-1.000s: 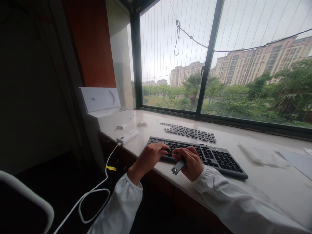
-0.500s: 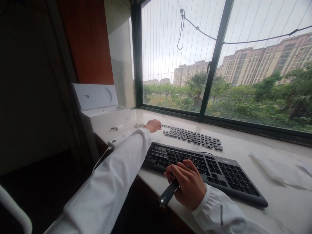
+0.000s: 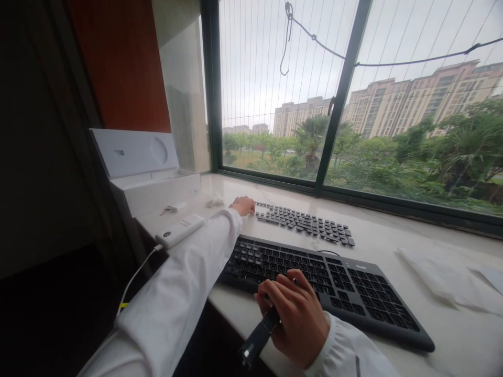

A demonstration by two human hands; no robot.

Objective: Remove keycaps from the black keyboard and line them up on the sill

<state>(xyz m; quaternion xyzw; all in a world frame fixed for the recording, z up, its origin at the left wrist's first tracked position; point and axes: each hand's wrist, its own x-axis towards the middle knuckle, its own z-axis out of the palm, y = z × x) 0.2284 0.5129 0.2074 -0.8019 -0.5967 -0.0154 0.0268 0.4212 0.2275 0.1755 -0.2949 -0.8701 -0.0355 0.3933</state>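
My left hand [image 3: 243, 206] reaches to the left end of the rows of loose black keycaps [image 3: 310, 222] laid out on the counter. Its fingers are curled downward and together; whatever they hold is hidden. My right hand [image 3: 297, 319] grips a dark stick-like tool [image 3: 257, 337] with a shiny end that points toward me, beyond the counter's edge. That hand is over the front edge of a black keyboard [image 3: 369, 298]. Caps sit on the keyboard's upper left part, while many other key positions show bare dark sockets.
An open white box [image 3: 153, 191] stands at the back left. In front are a small white piece [image 3: 175, 207] and a white power bank [image 3: 181, 230] with a cable [image 3: 135, 275]. Crumpled white wrapping [image 3: 440, 275] lies right, and a window [image 3: 271, 94] is behind.
The view has shifted, and things at the left sit further left in the picture. More of the power bank shows beside my left sleeve. Both hands stay in nearly the same places.
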